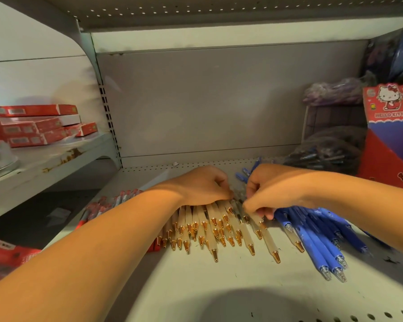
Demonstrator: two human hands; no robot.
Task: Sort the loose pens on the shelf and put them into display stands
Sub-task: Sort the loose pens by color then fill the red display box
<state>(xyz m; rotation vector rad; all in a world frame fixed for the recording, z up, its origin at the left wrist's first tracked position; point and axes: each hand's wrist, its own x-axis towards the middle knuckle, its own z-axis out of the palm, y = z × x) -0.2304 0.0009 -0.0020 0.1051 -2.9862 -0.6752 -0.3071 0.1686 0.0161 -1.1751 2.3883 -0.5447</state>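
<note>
Loose pens lie in rows on the pale shelf (pixel 207 282): red pens (pixel 98 208) at the left, several cream pens with gold tips (pixel 209 231) in the middle, blue pens (pixel 316 242) at the right. My left hand (pixel 203 187) rests curled on the back ends of the cream pens. My right hand (pixel 268 194) is just right of it, its fingers pinching a cream pen between the cream and blue groups. A red Hello Kitty display stand (pixel 391 135) is at the far right.
Bags of dark and purple pens (pixel 330 154) pile up at the back right. Red boxes (pixel 40 126) are stacked on the neighbouring shelf to the left. A red packet (pixel 7 254) lies at the lower left. The shelf above hangs close overhead.
</note>
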